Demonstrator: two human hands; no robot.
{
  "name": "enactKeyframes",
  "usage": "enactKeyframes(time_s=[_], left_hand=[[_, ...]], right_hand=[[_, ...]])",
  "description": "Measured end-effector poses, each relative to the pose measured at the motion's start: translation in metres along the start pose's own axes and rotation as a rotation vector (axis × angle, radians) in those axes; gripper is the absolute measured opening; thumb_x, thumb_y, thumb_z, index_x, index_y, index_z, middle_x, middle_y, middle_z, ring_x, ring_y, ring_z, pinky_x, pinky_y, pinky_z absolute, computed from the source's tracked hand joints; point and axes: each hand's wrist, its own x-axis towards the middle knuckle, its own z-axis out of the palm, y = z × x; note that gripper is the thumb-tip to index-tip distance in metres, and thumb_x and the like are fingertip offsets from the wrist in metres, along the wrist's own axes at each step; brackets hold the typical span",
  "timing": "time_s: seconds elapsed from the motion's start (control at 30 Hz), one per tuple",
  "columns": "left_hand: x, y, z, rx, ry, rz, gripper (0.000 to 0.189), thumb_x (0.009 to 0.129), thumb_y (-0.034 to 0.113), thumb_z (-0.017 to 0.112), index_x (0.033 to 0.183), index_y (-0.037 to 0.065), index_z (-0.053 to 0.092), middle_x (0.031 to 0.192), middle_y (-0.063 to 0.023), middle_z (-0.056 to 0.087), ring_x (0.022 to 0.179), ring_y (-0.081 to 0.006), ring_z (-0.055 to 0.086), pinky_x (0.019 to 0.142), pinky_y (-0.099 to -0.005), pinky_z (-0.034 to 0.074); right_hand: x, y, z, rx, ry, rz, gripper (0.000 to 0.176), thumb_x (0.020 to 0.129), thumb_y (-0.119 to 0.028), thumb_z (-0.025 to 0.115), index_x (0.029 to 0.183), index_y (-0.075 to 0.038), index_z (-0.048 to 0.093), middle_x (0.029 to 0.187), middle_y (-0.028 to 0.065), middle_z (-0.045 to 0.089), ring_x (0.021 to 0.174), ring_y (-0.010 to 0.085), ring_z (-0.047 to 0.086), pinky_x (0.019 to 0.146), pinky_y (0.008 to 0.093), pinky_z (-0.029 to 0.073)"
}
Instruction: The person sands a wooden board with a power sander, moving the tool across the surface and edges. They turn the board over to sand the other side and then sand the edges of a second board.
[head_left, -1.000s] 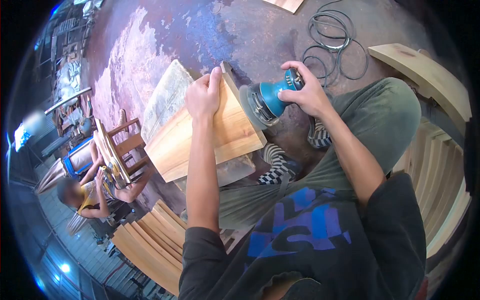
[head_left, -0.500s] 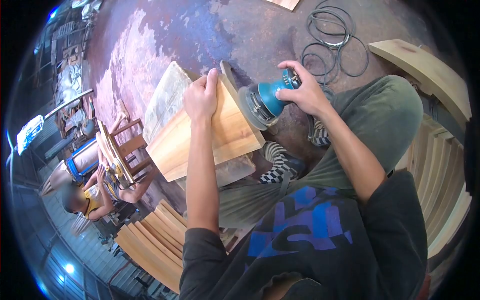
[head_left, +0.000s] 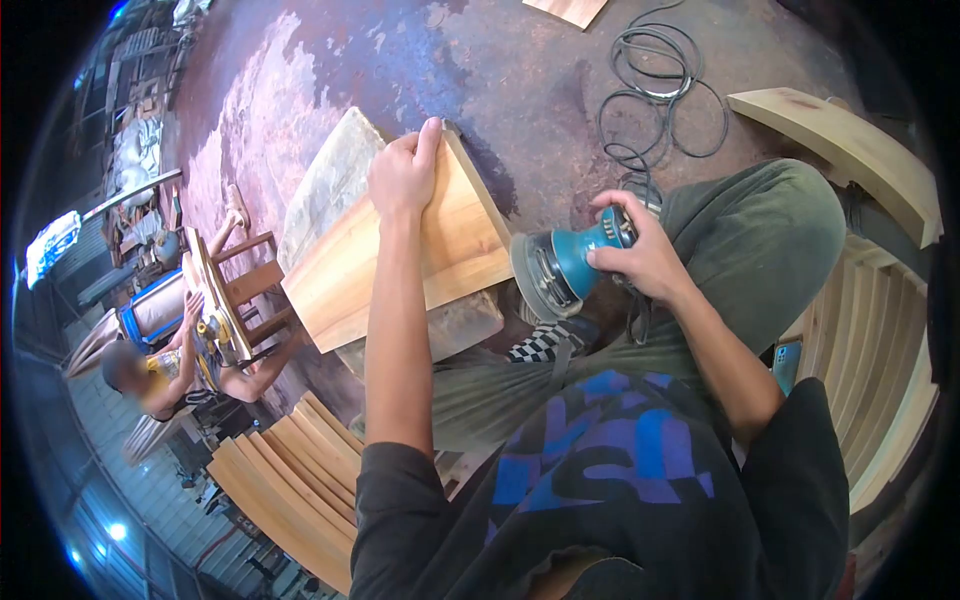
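Right hand [head_left: 650, 250]: I have it wrapped round the sander [head_left: 580, 255] | pad at the board's near-right corner, contact unclear, leaving the right edge uncovered | left hand [head_left: 405, 180]: clamping the board [head_left: 460, 240] | board: across the pale block [head_left: 330, 175], whose far corner shows.

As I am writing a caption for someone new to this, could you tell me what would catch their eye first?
Probably the teal sander, in the right hand, its pad at the near right corner of the pale board that the left hand grips. Next, the dark cable looped on the floor beyond, and the stacked curved planks at lower left.
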Motion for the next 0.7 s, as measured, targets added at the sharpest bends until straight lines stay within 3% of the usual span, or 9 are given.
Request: enactKeyframes(time_s=[0.23, 0.37, 0.63, 0.7], left_hand=[[-0.003, 0.002, -0.003, -0.022, -0.041, -0.020, 0.071, 0.099, 0.073, 0.050, 0.089, 0.012, 0.083, 0.080, -0.0214, 0.074, 0.084, -0.0422, 0.072, 0.077, -0.0496, 0.054], [-0.002, 0.002, -0.002, -0.021, 0.035, 0.012, 0.072, 0.099, 0.074, 0.049, 0.087, 0.011, 0.083, 0.080, -0.0214, 0.074, 0.083, -0.0419, 0.072, 0.076, -0.0496, 0.054], [-0.003, 0.002, -0.003, 0.001, -0.001, 0.006, 0.072, 0.099, 0.073, 0.049, 0.087, 0.011, 0.083, 0.081, -0.0217, 0.074, 0.084, -0.0423, 0.072, 0.077, -0.0501, 0.054], [-0.003, 0.003, -0.003, 0.005, 0.002, 0.010, 0.072, 0.098, 0.073, 0.049, 0.088, 0.011, 0.083, 0.081, -0.0217, 0.074, 0.084, -0.0422, 0.072, 0.077, -0.0501, 0.054]], right_hand=[[-0.006, -0.001, 0.000, 0.069, -0.019, 0.077, 0.066, 0.075, -0.019, 0.085, 0.135, -0.010, 0.058, 0.112, 0.0043, 0.058, 0.105, 0.0168, 0.058, 0.096, 0.0327, 0.049], [-0.009, -0.003, 0.001, -0.040, 0.026, 0.025, 0.064, 0.076, -0.019, 0.084, 0.134, -0.010, 0.059, 0.114, 0.0051, 0.060, 0.102, 0.0171, 0.060, 0.091, 0.0321, 0.051], [0.027, -0.004, 0.010, 0.023, 0.083, 0.015, 0.067, 0.074, -0.020, 0.085, 0.135, -0.008, 0.060, 0.120, 0.0076, 0.061, 0.108, 0.0190, 0.061, 0.096, 0.0347, 0.051], [0.039, 0.003, 0.011, -0.027, 0.132, -0.078, 0.068, 0.073, -0.020, 0.086, 0.134, -0.007, 0.061, 0.119, 0.0077, 0.061, 0.104, 0.0184, 0.062, 0.092, 0.0334, 0.052]])
